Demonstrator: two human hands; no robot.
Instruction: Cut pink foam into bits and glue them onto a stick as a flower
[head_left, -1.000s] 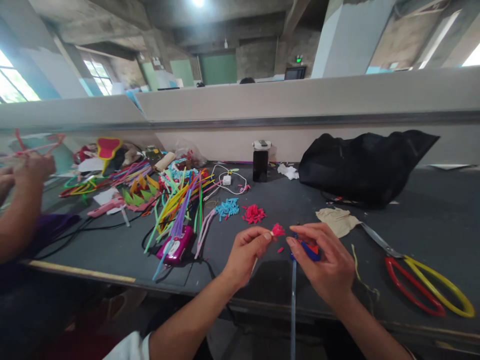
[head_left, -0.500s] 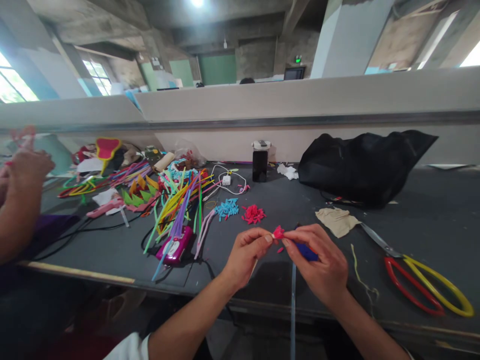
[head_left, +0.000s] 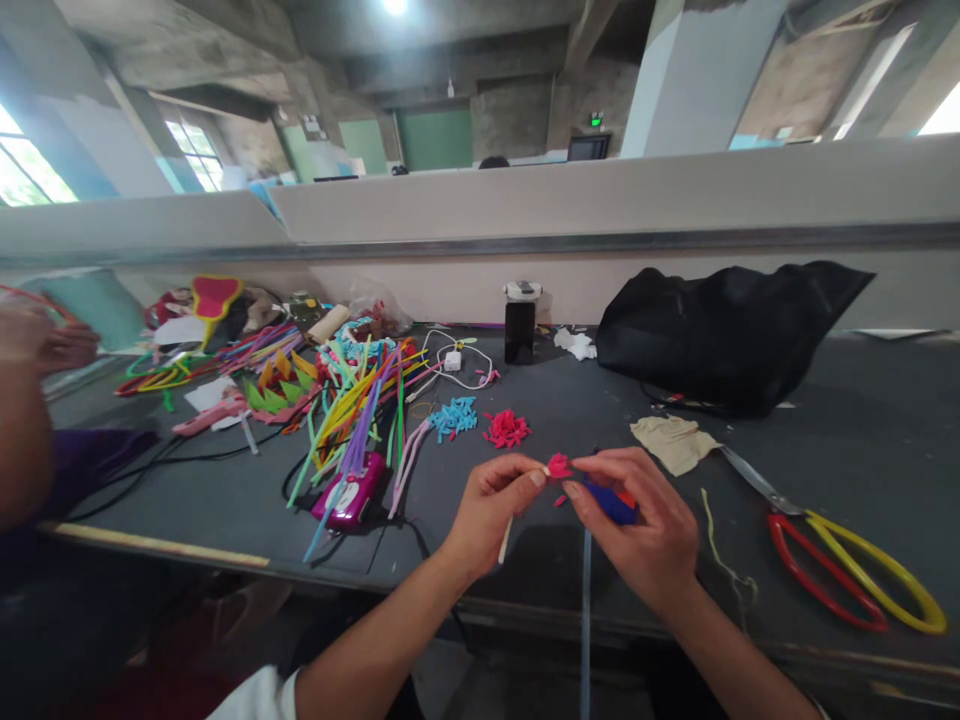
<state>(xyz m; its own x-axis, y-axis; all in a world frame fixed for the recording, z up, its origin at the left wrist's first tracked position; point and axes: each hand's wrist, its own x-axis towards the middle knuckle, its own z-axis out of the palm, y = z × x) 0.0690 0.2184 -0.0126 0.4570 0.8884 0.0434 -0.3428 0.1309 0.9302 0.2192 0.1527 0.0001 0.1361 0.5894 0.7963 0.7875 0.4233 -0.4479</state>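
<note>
Head view: left hand [head_left: 491, 505], right hand [head_left: 637, 525] pinch pink tuft [head_left: 558, 464].

A long dark worktable [head_left: 885, 420] runs across the view, backed by a low pale partition [head_left: 600, 200] with a metal strip along its foot. Beyond the partition, bare concrete ceiling beams [head_left: 247, 30] and a thick pale column [head_left: 675, 80] rise. A ceiling lamp [head_left: 395, 5] glares overhead. Bright windows [head_left: 22, 170] sit at far left, another [head_left: 941, 115] at far right. A green wall panel [head_left: 439, 135] stands at the back, with a dark screen [head_left: 589, 146] beside it.
</note>
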